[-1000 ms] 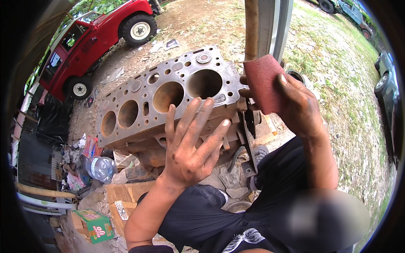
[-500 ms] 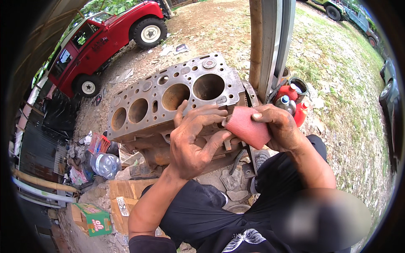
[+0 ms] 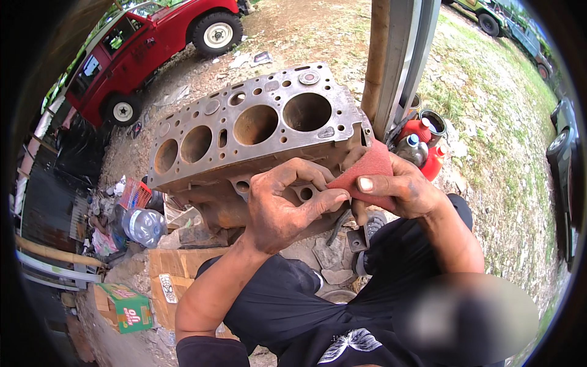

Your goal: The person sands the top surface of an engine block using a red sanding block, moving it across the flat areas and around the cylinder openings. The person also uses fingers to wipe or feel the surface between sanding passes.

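A piece of red sandpaper (image 3: 372,166), bent into a curve, is held between my two hands above the near right corner of an engine block (image 3: 276,150). My right hand (image 3: 416,191) grips its right part, thumb on top and the other fingers mostly hidden behind. My left hand (image 3: 278,205) pinches its left corner between thumb and fingertips, in front of the block's near side. The block's flat grey top faces up with several round cylinder bores; rust-brown colours its sides.
A post (image 3: 391,67) rises just beyond the block's right end. Beside it stand red bottles (image 3: 433,164) and an open can (image 3: 433,122). A clear plastic jug (image 3: 144,227), flattened cardboard (image 3: 189,264) and a green box (image 3: 124,307) lie left. A red vehicle (image 3: 137,55) is parked beyond.
My left thumb and fingers have closed on the sandpaper's left corner; before, they were spread out beside it. The sandpaper has tilted and is more curved. The view has shifted slightly.
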A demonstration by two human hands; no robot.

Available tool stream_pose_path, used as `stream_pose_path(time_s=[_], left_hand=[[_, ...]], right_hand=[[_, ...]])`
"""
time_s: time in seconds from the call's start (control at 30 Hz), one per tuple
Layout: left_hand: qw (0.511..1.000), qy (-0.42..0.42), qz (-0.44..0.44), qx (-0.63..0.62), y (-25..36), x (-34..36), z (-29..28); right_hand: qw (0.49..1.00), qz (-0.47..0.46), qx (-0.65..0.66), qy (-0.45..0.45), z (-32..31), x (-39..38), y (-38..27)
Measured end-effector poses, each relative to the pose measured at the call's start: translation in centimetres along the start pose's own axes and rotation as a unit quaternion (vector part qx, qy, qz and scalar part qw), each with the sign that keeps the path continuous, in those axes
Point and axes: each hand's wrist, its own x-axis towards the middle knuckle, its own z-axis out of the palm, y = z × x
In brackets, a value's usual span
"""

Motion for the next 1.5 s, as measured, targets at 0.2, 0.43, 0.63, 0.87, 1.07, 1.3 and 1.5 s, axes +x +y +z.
stream_pose_path(time_s=[0.2,0.43,0.63,0.87,1.07,1.3,1.5], left_hand=[[0.994,0.033,0.055,0.089,1.1,-0.4,-0.5],[0.960,0.045,0.179,0.211,1.8,-0.8,-1.4],[0.963,0.056,0.154,0.216,1.6,-1.1,-2.0],[0.945,0.035,0.185,0.269,1.8,-0.6,-1.6],[0.945,0.024,0.175,0.275,1.5,-0.5,-1.7],[0.960,-0.005,0.137,0.246,1.3,-0.2,-2.5],[0.972,-0.042,0.124,0.197,1.2,-0.1,-3.0]], right_hand=[[0.996,0.030,-0.042,0.071,0.6,0.1,-0.1],[0.975,-0.017,-0.197,0.104,0.0,1.3,0.7],[0.784,-0.287,-0.523,0.172,1.7,1.1,-0.2],[0.724,-0.324,-0.598,0.113,2.3,1.7,1.7],[0.791,-0.203,-0.571,0.081,2.9,0.9,0.8],[0.967,-0.011,-0.256,0.017,2.2,1.0,0.7],[0.985,0.033,-0.168,-0.008,1.6,1.4,1.5]])
